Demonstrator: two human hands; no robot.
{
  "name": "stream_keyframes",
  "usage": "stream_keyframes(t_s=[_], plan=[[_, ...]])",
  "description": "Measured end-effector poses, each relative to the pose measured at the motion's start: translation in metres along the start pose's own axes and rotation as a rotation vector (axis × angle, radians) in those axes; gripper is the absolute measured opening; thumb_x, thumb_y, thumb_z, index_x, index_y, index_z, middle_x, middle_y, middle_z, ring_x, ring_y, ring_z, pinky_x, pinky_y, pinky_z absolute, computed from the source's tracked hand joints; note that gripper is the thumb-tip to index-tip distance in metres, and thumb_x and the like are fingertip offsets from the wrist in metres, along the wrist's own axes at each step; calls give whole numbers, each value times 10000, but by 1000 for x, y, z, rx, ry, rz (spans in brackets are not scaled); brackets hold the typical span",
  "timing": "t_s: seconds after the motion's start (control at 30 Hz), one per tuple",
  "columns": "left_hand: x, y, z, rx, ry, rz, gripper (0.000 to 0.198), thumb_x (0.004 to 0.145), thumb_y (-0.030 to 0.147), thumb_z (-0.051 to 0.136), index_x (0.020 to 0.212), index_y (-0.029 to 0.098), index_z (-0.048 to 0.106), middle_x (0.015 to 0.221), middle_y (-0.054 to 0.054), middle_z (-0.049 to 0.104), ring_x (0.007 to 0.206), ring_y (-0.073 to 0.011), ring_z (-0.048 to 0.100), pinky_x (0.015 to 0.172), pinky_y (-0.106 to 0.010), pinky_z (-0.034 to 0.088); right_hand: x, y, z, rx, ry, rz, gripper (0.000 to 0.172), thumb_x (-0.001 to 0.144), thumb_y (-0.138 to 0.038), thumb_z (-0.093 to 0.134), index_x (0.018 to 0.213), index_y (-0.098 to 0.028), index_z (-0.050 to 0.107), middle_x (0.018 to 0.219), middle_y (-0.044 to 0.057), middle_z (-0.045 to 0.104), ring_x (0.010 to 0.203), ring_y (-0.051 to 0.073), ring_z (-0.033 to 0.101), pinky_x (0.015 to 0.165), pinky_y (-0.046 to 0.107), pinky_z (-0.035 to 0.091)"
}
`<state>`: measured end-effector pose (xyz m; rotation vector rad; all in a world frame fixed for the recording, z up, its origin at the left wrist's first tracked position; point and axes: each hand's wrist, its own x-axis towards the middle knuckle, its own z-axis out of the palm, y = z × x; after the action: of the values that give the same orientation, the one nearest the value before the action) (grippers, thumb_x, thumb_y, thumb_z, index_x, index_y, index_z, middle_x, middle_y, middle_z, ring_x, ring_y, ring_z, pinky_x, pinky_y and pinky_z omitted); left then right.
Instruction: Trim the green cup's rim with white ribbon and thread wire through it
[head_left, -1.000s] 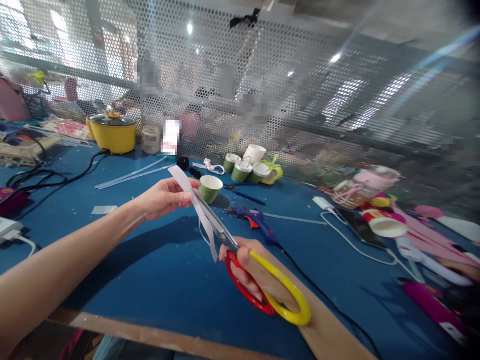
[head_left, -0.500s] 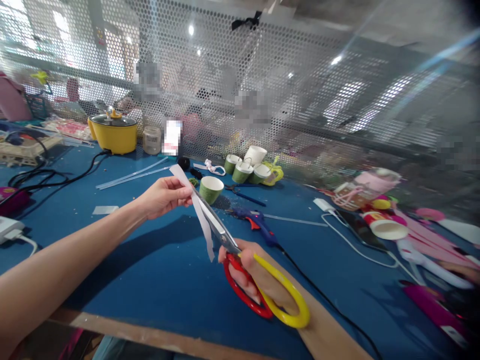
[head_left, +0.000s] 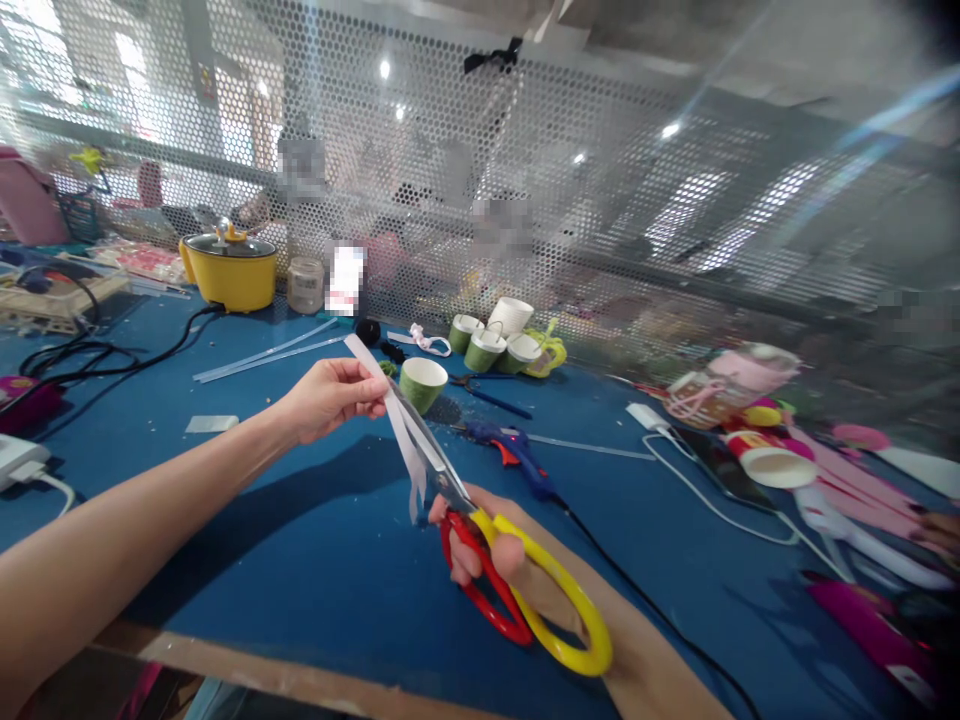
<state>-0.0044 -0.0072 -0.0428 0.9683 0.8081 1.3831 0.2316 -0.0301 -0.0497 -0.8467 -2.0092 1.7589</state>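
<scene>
Pinched between the thumb and fingers of my left hand [head_left: 339, 398] is a white strip [head_left: 363, 352], its lower part hanging down in thin lengths. My right hand [head_left: 491, 545] grips scissors [head_left: 574, 650] with one red and one yellow handle loop. Their blades lie along the strip, with the tips close to my left fingertips. Just beyond the blades stands a green paper cup [head_left: 423, 385], white inside. To the right of it lies a blue glue gun [head_left: 514, 450] with a red trigger.
Several green and white cups [head_left: 484, 350] stand near the mesh wall. Pliers [head_left: 495, 398] lie in front of them. A yellow electric pot [head_left: 231, 275] and a glass jar [head_left: 306, 287] are at back left. At right are a phone [head_left: 724, 468] and a tipped cup [head_left: 772, 462].
My right hand and the scissors' handles have shifted slightly, and the handle loops sit closer together. The strip's hanging end now shows split lengths. My left hand keeps its pinch.
</scene>
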Motion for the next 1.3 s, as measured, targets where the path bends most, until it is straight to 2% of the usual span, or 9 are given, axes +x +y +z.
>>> stream_keyframes(t_s=[0.27,0.33,0.43,0.5,0.6,0.8,0.93,1.13,1.3], plan=[[-2,3,3,-5,9,16,209,525,179,762,602,84,593,517,6,595,466,-72,557,496,-191,447,-4,-10,3,49,-11,54,764,530,-767,491,1003,-168,460,652,-7,497,608,141,542,570,287,465],[-2,5,4,-11,16,29,214,515,176,767,602,79,597,517,2,598,465,-76,560,496,-193,451,-4,-13,2,67,-25,84,765,537,-762,492,1032,-181,435,657,-16,496,522,100,503,462,228,441],[-2,10,6,-19,15,48,203,518,172,765,607,77,610,526,-2,607,470,-80,567,501,-196,459,-4,-21,0,72,-73,96,757,536,-765,486,1027,-192,428,625,-42,464,385,38,359,324,162,309],[-1,15,8,-20,0,62,193,524,173,762,613,77,620,535,-6,614,475,-82,568,502,-198,461,-5,-28,-1,82,-51,78,729,539,-755,502,1000,-193,440,634,-43,452,383,25,305,329,163,274],[-1,19,12,-13,-35,80,183,528,178,759,602,79,624,532,-8,616,475,-80,560,496,-199,453,-6,-34,-1,78,3,46,697,550,-741,512,981,-195,455,691,-22,463,431,32,297,371,174,287],[1,15,12,30,-62,76,138,573,170,732,594,85,625,522,-9,602,485,-76,544,508,-210,443,-2,-26,-8,80,-71,47,623,648,-726,416,965,-190,448,643,-43,416,412,30,315,348,158,292],[2,8,6,38,-34,49,158,555,179,744,590,85,623,524,-7,603,479,-77,545,500,-209,440,3,-21,-9,64,-99,39,628,628,-737,425,921,-181,438,570,-71,376,368,29,300,312,154,287],[3,1,1,39,-51,2,196,544,203,760,624,83,627,565,-19,626,507,-84,573,545,-215,467,2,-12,-7,99,-77,70,667,613,-760,398,928,-173,434,593,-61,382,388,27,286,317,148,290],[2,-2,5,65,-63,-23,178,562,204,750,620,83,632,573,-24,633,503,-82,565,545,-222,467,-2,-7,-8,85,-80,63,615,649,-738,387,918,-187,437,602,-59,386,397,26,289,329,144,297]])
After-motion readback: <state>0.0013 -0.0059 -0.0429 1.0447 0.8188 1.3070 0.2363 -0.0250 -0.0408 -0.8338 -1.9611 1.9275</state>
